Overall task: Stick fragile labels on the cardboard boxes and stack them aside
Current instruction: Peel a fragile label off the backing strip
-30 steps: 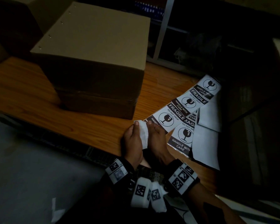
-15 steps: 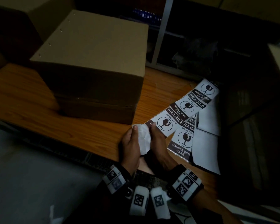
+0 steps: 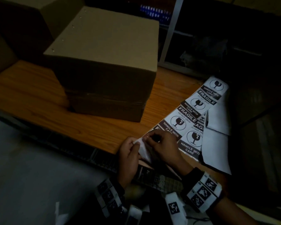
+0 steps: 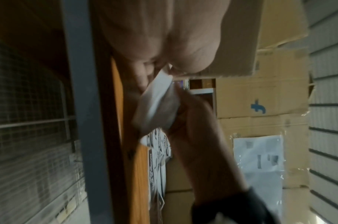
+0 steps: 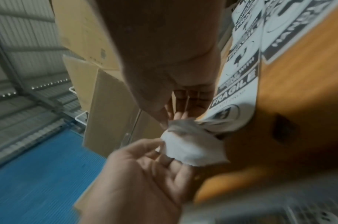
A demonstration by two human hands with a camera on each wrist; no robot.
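Hands [image 3: 144, 146] pinch the label strip [image 3: 183, 120] end's white backing [image 3: 143, 148] at the table [image 3: 104, 127] edge.

**Brown, orange, black and white**

The cardboard boxes [image 3: 107, 51] are plain brown. The counter [image 3: 31, 88] shows orange wood grain. The fragile labels [image 3: 180, 120] are black and white, with a broken-glass symbol. The floor [image 5: 39, 159] is blue.

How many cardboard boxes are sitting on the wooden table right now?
2, stacked: the upper box rests on the lower box, left of the label strip. More cartons stand off the table in the dim surroundings; some may be hidden.
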